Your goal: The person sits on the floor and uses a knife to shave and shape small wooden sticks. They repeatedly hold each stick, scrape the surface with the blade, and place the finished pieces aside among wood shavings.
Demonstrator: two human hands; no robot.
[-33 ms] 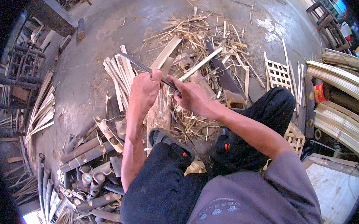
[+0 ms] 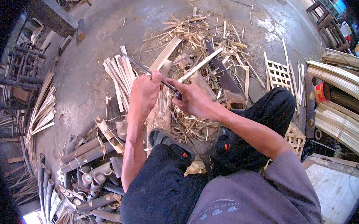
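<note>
My right hand [image 2: 193, 100] is wrapped around the dark handle end of a long, thin-bladed knife [image 2: 140, 64], whose blade slants up to the left. Closed in a fist, my left hand [image 2: 144, 93] sits against the blade. A short pale bamboo strip [image 2: 166, 67], blurred, juts out just past its fingers and appears to be held there. Under both hands stands a worn wooden block [image 2: 158, 117]. Behind the blade a wider bamboo slat [image 2: 169, 51] lies slanted. Left of it is a fan of split bamboo strips [image 2: 121, 76].
Shavings [image 2: 191, 26] and a dark handsaw [image 2: 226, 79] lie ahead on the concrete floor. Cut bamboo tubes [image 2: 88, 153] are piled at left. On the right are a woven lattice panel [image 2: 279, 72], bundled slats [image 2: 338, 79] and a red tin [image 2: 321, 92]. My sandalled feet [image 2: 171, 141] flank the block.
The knife has rolled and shifted slightly, with more of its dark handle end showing. My right hand has moved a little lower, and the pale strip has shifted a little.
</note>
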